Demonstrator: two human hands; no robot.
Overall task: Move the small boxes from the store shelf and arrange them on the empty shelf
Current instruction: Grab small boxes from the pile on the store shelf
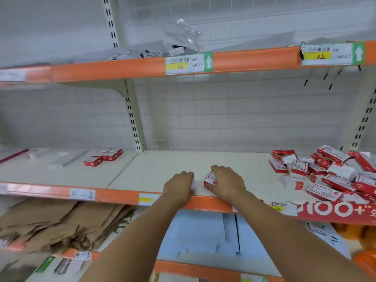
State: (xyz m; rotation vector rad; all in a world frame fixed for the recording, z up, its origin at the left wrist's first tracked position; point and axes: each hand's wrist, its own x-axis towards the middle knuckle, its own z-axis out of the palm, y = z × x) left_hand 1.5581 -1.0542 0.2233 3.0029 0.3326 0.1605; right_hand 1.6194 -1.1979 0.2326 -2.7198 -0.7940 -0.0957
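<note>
Far left on shelf (162,169): small stack of red boxes (103,157). L hand (180,185) near front edge, fingers curled over a white box (194,185). R hand (227,183) just beside it, gripping red/white box (209,179) resting on shelf. Far right: loose pile of boxes (333,174), well apart from both hands.

We reach both bare forearms forward and up, converging toward the middle. Our left hand (180,185) lies palm down, knuckles up, fingers curled under at the tips; what they close on is mostly hidden. Just beside it, slightly apart, our right hand (226,183) lies palm down too, its fingers bent over the top of its hold and the thumb tucked low against the near side.
</note>
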